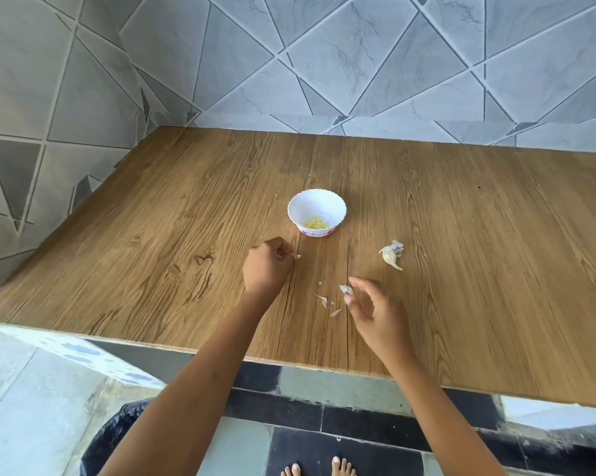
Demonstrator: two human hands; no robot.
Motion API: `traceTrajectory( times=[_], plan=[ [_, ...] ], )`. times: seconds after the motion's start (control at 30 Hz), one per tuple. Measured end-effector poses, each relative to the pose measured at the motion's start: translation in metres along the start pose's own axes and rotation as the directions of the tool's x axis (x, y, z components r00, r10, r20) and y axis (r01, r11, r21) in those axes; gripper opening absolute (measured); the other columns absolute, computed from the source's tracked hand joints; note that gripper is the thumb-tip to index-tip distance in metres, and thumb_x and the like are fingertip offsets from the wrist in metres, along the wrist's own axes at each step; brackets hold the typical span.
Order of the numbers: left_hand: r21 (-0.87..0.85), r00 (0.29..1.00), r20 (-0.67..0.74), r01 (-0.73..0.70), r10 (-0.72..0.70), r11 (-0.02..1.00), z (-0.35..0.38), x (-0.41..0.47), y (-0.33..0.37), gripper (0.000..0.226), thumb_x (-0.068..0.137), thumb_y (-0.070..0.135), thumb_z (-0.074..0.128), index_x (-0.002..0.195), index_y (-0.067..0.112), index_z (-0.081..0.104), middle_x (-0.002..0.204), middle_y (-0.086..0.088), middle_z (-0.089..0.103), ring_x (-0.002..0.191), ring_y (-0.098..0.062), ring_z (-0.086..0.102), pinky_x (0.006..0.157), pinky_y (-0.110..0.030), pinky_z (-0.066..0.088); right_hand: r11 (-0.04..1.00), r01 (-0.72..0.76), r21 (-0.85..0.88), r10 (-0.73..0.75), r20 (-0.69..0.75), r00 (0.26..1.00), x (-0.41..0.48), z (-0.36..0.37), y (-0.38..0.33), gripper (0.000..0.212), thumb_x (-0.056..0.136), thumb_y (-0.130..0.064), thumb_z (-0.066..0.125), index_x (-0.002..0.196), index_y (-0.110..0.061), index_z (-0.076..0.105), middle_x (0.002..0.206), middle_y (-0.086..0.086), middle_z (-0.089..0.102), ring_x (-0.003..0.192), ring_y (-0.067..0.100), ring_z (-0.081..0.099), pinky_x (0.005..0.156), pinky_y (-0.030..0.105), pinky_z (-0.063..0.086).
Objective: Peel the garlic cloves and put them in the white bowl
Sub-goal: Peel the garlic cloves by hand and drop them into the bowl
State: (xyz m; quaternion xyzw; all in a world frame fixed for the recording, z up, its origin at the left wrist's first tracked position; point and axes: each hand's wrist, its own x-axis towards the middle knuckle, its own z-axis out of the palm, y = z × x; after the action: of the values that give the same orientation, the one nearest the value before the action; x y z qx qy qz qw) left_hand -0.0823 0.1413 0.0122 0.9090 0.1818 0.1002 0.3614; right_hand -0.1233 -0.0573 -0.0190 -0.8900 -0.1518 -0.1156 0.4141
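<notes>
From my remote feed I saw a wood-grain counter (186, 207) filling the middle of the view, its planks marked with dark knots and long lines running toward the near edge. Behind it and along its left side stood a wall (358, 56) of grey marbled tiles cut into triangles and slanted shapes by pale grout lines. Below the counter's front edge ran a band of dark and grey-green tiles (324, 417), and further down I could make out the floor. To the lower left lay a pale slab (32, 400) with blue flecks along its rim. Bare toes (319, 468) showed at the bottom edge.
</notes>
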Motion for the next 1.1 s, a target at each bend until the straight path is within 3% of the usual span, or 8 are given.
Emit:
traceTrajectory(
  times=[0.17, 0.37, 0.5, 0.67, 0.8, 0.93, 1.0, 1.1],
  plan=[
    [-0.011, 0.996, 0.020, -0.088, 0.089, 0.996, 0.003, -0.005, -0.013, 0.005, 0.080, 0.013, 0.070, 0.085, 0.011, 0.070, 0.081, -0.003, 0.068, 0.072, -0.021, 0.062, 0.064, -0.026, 0.046, 0.987, -0.038, -0.159, 0.051, 0.076, 0.996, -0.005, -0.004, -0.005, 0.041, 0.087, -0.019, 0.066, 0.125, -0.007, 0.057, 0.120, 0.007, 0.062, 0.110, 0.023, 0.058, 0.092, 0.029, 0.044],
    [-0.080, 0.975, 0.024, -0.220, 0.222, 0.972, -0.006, -0.024, -0.017, 0.005, 0.080, 0.009, 0.071, 0.084, 0.010, 0.071, 0.085, 0.006, 0.066, 0.056, 0.000, 0.049, 0.055, -0.010, 0.037, 0.927, -0.152, -0.342, 0.237, 0.221, 0.946, -0.003, 0.000, -0.022, 0.058, 0.093, -0.038, 0.053, 0.140, -0.009, 0.039, 0.139, 0.007, 0.040, 0.129, 0.024, 0.039, 0.105, 0.033, 0.035],
    [-0.114, 0.966, 0.053, -0.248, 0.255, 0.962, -0.011, -0.034, -0.021, 0.005, 0.079, 0.009, 0.071, 0.083, 0.012, 0.072, 0.088, 0.006, 0.068, 0.057, -0.001, 0.052, 0.057, -0.006, 0.038, 0.928, -0.170, -0.333, 0.264, 0.263, 0.928, 0.006, 0.007, -0.034, 0.047, 0.091, -0.035, 0.058, 0.130, -0.009, 0.049, 0.129, 0.005, 0.041, 0.118, 0.020, 0.045, 0.093, 0.024, 0.039],
    [-0.132, 0.965, 0.053, -0.249, 0.257, 0.960, -0.019, -0.037, -0.025, 0.006, 0.079, 0.009, 0.071, 0.082, 0.015, 0.072, 0.087, 0.011, 0.067, 0.059, -0.006, 0.055, 0.058, -0.002, 0.037, 0.944, -0.116, -0.309, 0.212, 0.300, 0.930, 0.006, 0.016, -0.041, 0.043, 0.089, -0.035, 0.060, 0.126, -0.013, 0.055, 0.117, 0.001, 0.048, 0.109, 0.016, 0.051, 0.088, 0.022, 0.038],
    [-0.143, 0.968, 0.047, -0.239, 0.248, 0.960, -0.025, -0.036, -0.025, 0.006, 0.080, 0.010, 0.071, 0.085, 0.014, 0.072, 0.087, 0.012, 0.065, 0.059, -0.003, 0.054, 0.058, -0.002, 0.038, 0.956, 0.012, -0.293, 0.081, 0.304, 0.949, 0.017, 0.016, -0.041, 0.050, 0.087, -0.036, 0.063, 0.132, -0.015, 0.051, 0.127, -0.001, 0.048, 0.118, 0.017, 0.046, 0.095, 0.027, 0.038],
    [-0.141, 0.967, 0.062, -0.237, 0.247, 0.961, -0.026, -0.036, -0.024, 0.005, 0.081, 0.011, 0.070, 0.086, 0.013, 0.071, 0.089, 0.007, 0.068, 0.062, -0.010, 0.058, 0.061, -0.008, 0.041, 0.947, 0.170, -0.274, -0.019, 0.477, 0.878, 0.032, 0.017, -0.041, 0.052, 0.092, -0.043, 0.053, 0.139, -0.022, 0.045, 0.148, -0.010, 0.034, 0.126, 0.011, 0.044, 0.103, 0.032, 0.037],
    [-0.141, 0.965, 0.068, -0.243, 0.254, 0.960, -0.024, -0.037, -0.024, 0.005, 0.082, 0.011, 0.069, 0.085, 0.014, 0.071, 0.089, 0.007, 0.069, 0.065, -0.012, 0.061, 0.064, -0.012, 0.044, 0.939, 0.203, -0.277, -0.024, 0.537, 0.843, 0.030, 0.017, -0.040, 0.049, 0.093, -0.046, 0.050, 0.138, -0.026, 0.045, 0.149, -0.015, 0.031, 0.119, 0.008, 0.051, 0.099, 0.033, 0.042],
    [-0.139, 0.963, 0.084, -0.244, 0.257, 0.960, -0.022, -0.038, -0.024, 0.005, 0.083, 0.012, 0.068, 0.085, 0.015, 0.071, 0.088, 0.011, 0.067, 0.068, -0.011, 0.061, 0.067, -0.017, 0.047, 0.926, 0.291, -0.242, -0.117, 0.549, 0.827, 0.018, 0.014, -0.032, 0.043, 0.094, -0.043, 0.050, 0.133, -0.026, 0.052, 0.145, -0.013, 0.040, 0.124, 0.007, 0.048, 0.100, 0.035, 0.045]
  ],
)
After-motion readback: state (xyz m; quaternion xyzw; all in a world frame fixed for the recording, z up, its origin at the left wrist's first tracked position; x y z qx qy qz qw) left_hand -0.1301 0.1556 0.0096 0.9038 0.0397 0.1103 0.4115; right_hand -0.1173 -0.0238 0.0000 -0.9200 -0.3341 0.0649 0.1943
